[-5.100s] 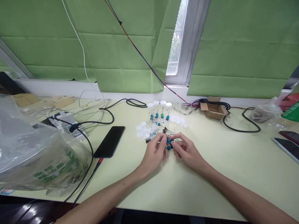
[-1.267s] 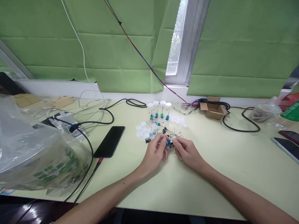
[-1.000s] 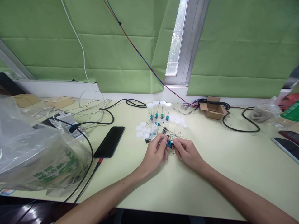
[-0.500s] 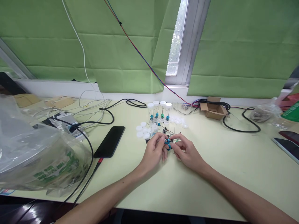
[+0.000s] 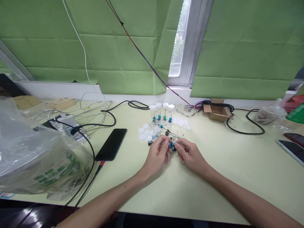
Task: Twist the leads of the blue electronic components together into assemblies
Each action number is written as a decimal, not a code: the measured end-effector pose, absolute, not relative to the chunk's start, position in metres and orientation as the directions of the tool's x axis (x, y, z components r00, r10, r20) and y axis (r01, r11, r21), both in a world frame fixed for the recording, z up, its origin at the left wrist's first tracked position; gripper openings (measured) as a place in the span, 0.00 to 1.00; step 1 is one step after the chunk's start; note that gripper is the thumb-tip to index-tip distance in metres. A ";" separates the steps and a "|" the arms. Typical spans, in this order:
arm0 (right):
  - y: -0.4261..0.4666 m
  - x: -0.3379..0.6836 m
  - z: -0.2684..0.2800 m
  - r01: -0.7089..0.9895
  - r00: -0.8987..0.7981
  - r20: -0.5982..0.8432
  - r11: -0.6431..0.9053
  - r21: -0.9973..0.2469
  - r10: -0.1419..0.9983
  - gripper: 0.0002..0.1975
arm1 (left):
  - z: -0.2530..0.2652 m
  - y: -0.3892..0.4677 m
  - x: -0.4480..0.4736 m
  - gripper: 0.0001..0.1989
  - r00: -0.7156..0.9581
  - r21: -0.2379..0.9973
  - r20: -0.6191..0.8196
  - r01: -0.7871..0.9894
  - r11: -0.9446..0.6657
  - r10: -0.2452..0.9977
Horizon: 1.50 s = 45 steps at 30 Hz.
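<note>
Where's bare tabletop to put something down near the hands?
Bare table lies right of the right hand, before the black cable, and between the phone and the left hand. Crowded: past the blue part, around the white caps and vials.

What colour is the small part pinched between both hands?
Blue, as the head view shows: the small part sits between left hand and right hand.

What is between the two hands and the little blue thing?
Nothing visible. The left hand and right hand both pinch the small blue part directly at their fingertips, just above the table.
</note>
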State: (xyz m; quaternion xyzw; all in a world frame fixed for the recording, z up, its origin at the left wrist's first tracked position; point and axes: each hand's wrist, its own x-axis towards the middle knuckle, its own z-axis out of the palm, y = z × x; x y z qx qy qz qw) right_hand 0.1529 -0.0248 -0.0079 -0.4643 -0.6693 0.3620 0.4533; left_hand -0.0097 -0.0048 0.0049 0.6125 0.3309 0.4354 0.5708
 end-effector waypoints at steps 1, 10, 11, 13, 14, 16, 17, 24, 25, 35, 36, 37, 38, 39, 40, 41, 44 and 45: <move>-0.025 0.153 -0.007 0.295 -0.154 0.270 0.305 -0.906 0.950 0.16 | 0.005 -0.005 -0.010 0.12 0.401 0.987 0.155 -0.090 -0.130 0.903; -0.023 0.152 -0.008 0.339 -0.118 0.307 0.328 -0.882 0.945 0.23 | 0.005 -0.006 -0.010 0.12 0.404 0.987 0.161 -0.088 -0.137 0.901; -0.023 0.152 -0.009 0.331 -0.116 0.297 0.319 -0.888 0.948 0.22 | 0.005 -0.005 -0.010 0.12 0.400 0.987 0.160 -0.094 -0.133 0.903; -0.023 0.152 -0.009 0.305 -0.120 0.269 0.294 -0.906 0.956 0.19 | 0.005 -0.004 -0.010 0.11 0.391 0.986 0.156 -0.109 -0.123 0.907; -0.024 0.152 -0.009 0.290 -0.126 0.257 0.283 -0.914 0.958 0.16 | 0.005 -0.004 -0.010 0.11 0.384 0.986 0.157 -0.120 -0.120 0.910; -0.025 0.152 -0.008 0.262 -0.141 0.245 0.275 -0.925 0.959 0.13 | 0.005 -0.003 -0.011 0.12 0.376 0.984 0.158 -0.135 -0.115 0.913; -0.025 0.152 -0.007 0.250 -0.148 0.245 0.276 -0.928 0.958 0.12 | 0.005 -0.002 -0.012 0.12 0.378 0.985 0.153 -0.136 -0.109 0.913; -0.028 0.152 -0.007 0.232 -0.161 0.258 0.291 -0.928 0.953 0.11 | 0.004 -0.001 -0.012 0.12 0.391 0.986 0.139 -0.142 -0.090 0.910; -0.027 0.152 -0.008 0.229 -0.162 0.260 0.292 -0.928 0.952 0.11 | 0.005 -0.002 -0.012 0.12 0.391 0.986 0.136 -0.142 -0.087 0.910; -0.025 0.152 -0.010 0.253 -0.155 0.281 0.313 -0.915 0.947 0.11 | 0.007 -0.004 -0.010 0.12 0.384 0.988 0.128 -0.129 -0.084 0.914; -0.025 0.152 -0.010 0.260 -0.155 0.283 0.316 -0.913 0.946 0.11 | 0.007 -0.004 -0.010 0.12 0.385 0.988 0.130 -0.126 -0.087 0.914; -0.025 0.152 -0.010 0.264 -0.156 0.284 0.317 -0.911 0.946 0.12 | 0.007 -0.004 -0.010 0.12 0.386 0.988 0.132 -0.124 -0.091 0.913; -0.025 0.152 -0.010 0.268 -0.157 0.286 0.319 -0.909 0.945 0.12 | 0.007 -0.004 -0.010 0.12 0.387 0.988 0.133 -0.122 -0.093 0.912; -0.025 0.153 -0.010 0.271 -0.158 0.287 0.321 -0.908 0.945 0.13 | 0.007 -0.004 -0.010 0.12 0.388 0.988 0.135 -0.121 -0.094 0.912; -0.025 0.153 -0.010 0.276 -0.157 0.286 0.320 -0.906 0.945 0.13 | 0.007 -0.004 -0.010 0.12 0.390 0.988 0.135 -0.119 -0.096 0.911; -0.025 0.153 -0.010 0.282 -0.156 0.283 0.318 -0.905 0.946 0.14 | 0.007 -0.005 -0.010 0.12 0.391 0.988 0.136 -0.118 -0.097 0.910; -0.026 0.153 -0.008 0.302 -0.147 0.270 0.303 -0.904 0.952 0.16 | 0.007 -0.005 -0.010 0.12 0.394 0.988 0.139 -0.111 -0.103 0.908; -0.026 0.153 -0.007 0.307 -0.144 0.265 0.298 -0.904 0.953 0.17 | 0.007 -0.006 -0.010 0.12 0.396 0.989 0.140 -0.107 -0.106 0.908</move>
